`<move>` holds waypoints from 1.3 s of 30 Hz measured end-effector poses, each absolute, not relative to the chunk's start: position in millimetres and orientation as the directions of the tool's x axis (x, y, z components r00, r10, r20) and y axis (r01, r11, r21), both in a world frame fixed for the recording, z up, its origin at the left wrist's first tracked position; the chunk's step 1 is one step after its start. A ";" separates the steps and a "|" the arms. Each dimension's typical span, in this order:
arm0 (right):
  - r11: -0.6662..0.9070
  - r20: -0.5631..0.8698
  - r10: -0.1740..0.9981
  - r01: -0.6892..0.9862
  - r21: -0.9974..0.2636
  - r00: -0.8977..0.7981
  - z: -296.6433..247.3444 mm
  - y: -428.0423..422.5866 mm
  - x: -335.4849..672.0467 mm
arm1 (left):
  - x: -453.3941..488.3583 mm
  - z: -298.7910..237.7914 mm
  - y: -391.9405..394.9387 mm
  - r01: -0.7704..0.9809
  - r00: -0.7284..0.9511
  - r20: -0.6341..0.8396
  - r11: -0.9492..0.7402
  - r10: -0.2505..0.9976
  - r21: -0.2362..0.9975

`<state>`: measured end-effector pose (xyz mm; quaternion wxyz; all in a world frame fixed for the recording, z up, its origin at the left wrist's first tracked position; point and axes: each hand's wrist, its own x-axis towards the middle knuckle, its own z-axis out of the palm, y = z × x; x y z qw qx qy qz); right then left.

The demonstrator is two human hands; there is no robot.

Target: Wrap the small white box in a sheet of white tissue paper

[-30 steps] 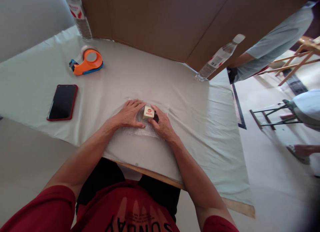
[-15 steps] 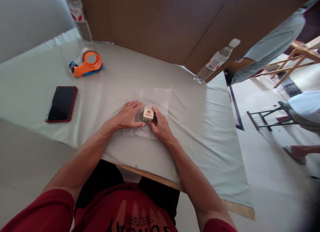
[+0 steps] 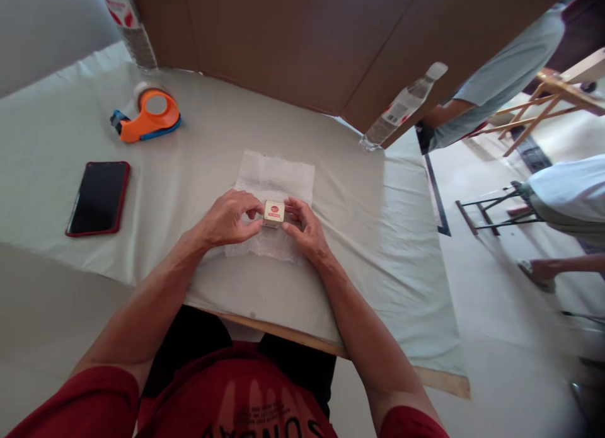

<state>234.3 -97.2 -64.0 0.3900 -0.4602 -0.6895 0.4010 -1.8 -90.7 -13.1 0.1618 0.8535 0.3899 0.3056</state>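
The small box (image 3: 274,212) sits on translucent wrap (image 3: 276,175) between the half-open left hand (image 3: 227,217) and right hand (image 3: 308,235); cloth (image 3: 378,249) (pale, creased) covers the table (image 3: 444,381). Cardboard (image 3: 283,41) stands behind; pale floor (image 3: 491,287) shows beyond.

A pale cloth (image 3: 401,280) covers the table (image 3: 444,381). A brown panel (image 3: 283,53) stands along its far side. Light floor (image 3: 501,312), right, supports a dark-framed stool (image 3: 466,218).
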 end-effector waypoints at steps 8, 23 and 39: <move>0.209 0.130 0.942 0.238 -0.949 -0.308 -56.3 -97.7 240.6 | -0.8 -5.9 -101.5 0.510 0.723 0.194 -0.702 0.663 0.498; 0.138 0.063 0.940 0.206 -0.969 -0.334 -52.9 -96.5 242.8 | 9.3 -8.4 -111.6 0.616 0.733 0.134 -0.735 0.666 0.285; 0.152 0.112 0.978 0.232 -0.961 -0.176 -20.6 -102.6 263.3 | 10.4 -11.5 -107.6 0.582 0.528 0.364 -0.640 0.767 0.502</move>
